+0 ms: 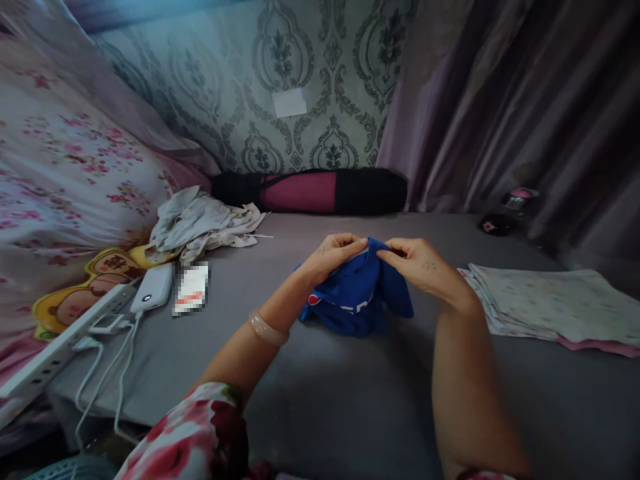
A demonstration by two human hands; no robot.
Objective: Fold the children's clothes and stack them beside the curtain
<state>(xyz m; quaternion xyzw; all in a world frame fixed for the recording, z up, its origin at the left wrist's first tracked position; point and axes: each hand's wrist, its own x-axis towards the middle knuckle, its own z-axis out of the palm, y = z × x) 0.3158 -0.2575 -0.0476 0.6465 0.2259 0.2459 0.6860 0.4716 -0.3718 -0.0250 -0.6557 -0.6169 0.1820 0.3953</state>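
1. A blue cloth garment with white lettering and a small red patch sat bunched in soft folds at the middle of a smooth grey surface, its upper edge raised between two hands.
2. The left hand, below a pale, glossy bangle, pinched that edge between thumb and fingers.
3. The right hand pinched the same edge just beside it, and one part of the fabric hung down beneath.
4. To the right lay a flat, layered stack of folded cloths, pale and faintly patterned, with a pink edge at the bottom.
5. Far left was a crumpled heap of whitish cloth; nearer were a rounded white device with a cable and a long white power strip.
6. Along the patterned wall lay a long, tube-shaped black and maroon bag, its contents hidden.
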